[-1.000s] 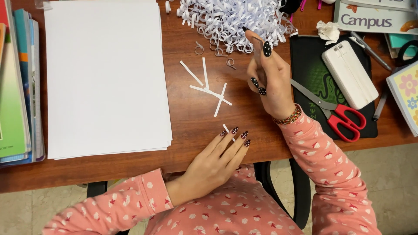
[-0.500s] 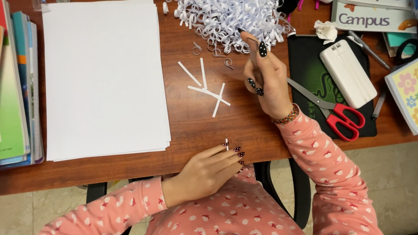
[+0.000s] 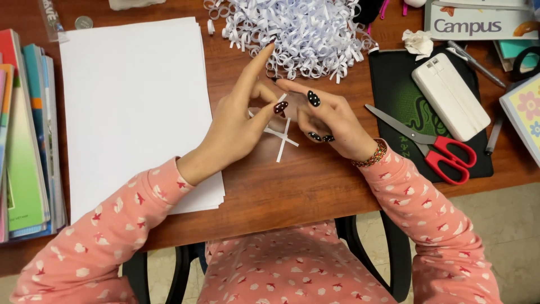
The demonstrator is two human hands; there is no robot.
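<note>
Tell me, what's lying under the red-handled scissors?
The scissors lie on a dark mat with a green pattern, which rests on the wooden desk. Anything beneath the mat stays hidden.

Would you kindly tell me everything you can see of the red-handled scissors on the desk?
The scissors have two red plastic-looking loop handles and plain grey metal blades. They lie flat and shut, blades pointing up-left, handles toward the desk edge. They rest across the lower part of a dark mat, just below a white rectangular case. Nothing holds them; the right hand is close to the blade tip but apart from it.
</note>
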